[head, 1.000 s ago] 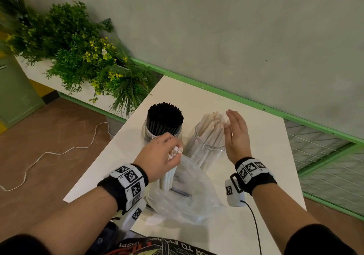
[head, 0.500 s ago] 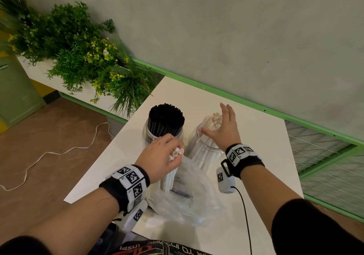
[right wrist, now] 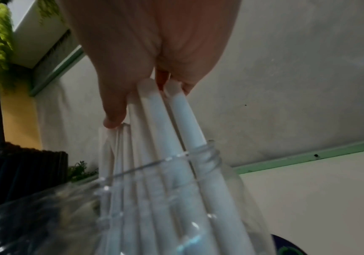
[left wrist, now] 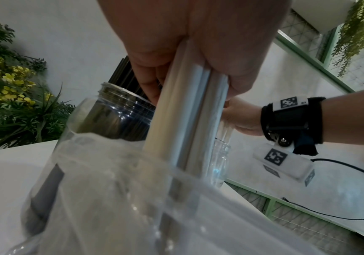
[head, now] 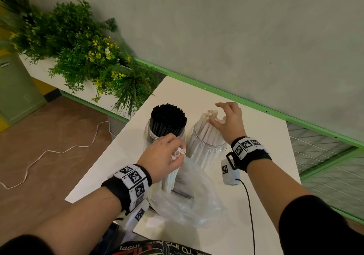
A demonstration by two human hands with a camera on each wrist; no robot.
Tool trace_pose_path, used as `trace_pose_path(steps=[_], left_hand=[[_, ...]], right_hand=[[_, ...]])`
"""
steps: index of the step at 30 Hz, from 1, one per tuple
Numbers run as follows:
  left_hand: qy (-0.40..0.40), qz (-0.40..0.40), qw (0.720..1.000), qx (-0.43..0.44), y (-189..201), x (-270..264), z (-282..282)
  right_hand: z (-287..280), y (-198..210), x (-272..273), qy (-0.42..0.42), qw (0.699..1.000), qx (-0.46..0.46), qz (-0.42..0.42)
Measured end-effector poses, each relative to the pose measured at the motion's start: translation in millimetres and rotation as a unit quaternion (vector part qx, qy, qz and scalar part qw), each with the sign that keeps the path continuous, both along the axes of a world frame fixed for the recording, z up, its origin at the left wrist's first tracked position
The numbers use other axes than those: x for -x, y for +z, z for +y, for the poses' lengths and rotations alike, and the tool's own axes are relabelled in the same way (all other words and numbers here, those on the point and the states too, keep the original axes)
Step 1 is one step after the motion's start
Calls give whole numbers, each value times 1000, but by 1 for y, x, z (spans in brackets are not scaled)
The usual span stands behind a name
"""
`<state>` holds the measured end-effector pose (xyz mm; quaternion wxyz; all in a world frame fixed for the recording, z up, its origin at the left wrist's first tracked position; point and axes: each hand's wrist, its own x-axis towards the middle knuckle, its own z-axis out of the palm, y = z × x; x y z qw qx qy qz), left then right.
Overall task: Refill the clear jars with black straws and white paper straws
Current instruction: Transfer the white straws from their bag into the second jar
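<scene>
Two clear jars stand on the white table (head: 267, 152). The left jar (head: 153, 136) is packed with black straws (head: 167, 119). The right jar (head: 206, 150) holds white paper straws (head: 205, 130), which lean to the right. My right hand (head: 230, 121) is over their tops, thumb on the near side and fingers curved round the far side; the right wrist view shows the straw tops (right wrist: 154, 107) tucked under my fingers. My left hand (head: 163, 156) grips a small bundle of white straws (head: 179, 152), which stands upright in a clear plastic bag (head: 187, 201).
Leafy plants with yellow flowers (head: 82, 57) fill a planter left of the table. A white cord (head: 59, 151) lies on the brown floor. A green rail (head: 256, 106) runs along the wall behind the table, and wire mesh (head: 325, 162) lies to the right.
My right hand has moved from beside the white straws onto their tops, and its fingers have curled round them. My left hand has kept its bundle in the same place.
</scene>
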<state>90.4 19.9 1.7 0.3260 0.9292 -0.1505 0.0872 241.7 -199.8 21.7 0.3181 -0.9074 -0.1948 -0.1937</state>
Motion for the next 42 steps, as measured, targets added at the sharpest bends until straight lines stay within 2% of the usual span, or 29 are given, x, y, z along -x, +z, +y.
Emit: trace_pose_path(steps=[3,6,10,12,16,19,21,23,26,29,32,35,37,40,42], left_hand=[[0,-1,1000,0,-1,0,0],[1,-2,1000,1,-1,0,0],[2,-3,1000,5,-1,-1,2],[4,-3,1000,8,-1,-1,3],[5,-2,1000,6,-2,-3,3],[5,0,1000,5,-1,-3,3],[5,-1,1000,3,-1,-3,3],[6,2,1000,2,0,-3,3],[9,6,1000,4,1,-3,3],[12,7,1000,5,0,-2,4],[15,11,1000,5,0,-3,6],[13,12,1000,3,0,-2,4],[9,12,1000,1,1,-2,3],[9,12,1000,-5,2,-2,2],[9,11,1000,-6,3,-2,2]], right_hand=[[-6,-1,-4,7,999,30,25],[-9,6,-5,10,998,-18,60],[-18,15,15,2,998,-58,6],[-22,9,30,17,1000,-8,-8],[-21,-10,36,24,986,158,-36],[-9,-3,22,18,973,228,-34],[2,9,9,26,953,301,-28],[13,17,-5,59,929,365,17],[20,20,-21,100,903,402,116],[20,14,-22,82,920,374,87],[18,7,-21,57,964,254,47],[18,7,-21,20,984,168,50],[18,9,-21,-3,987,136,88],[19,12,-28,-13,962,212,172],[17,13,-32,-1,957,206,202]])
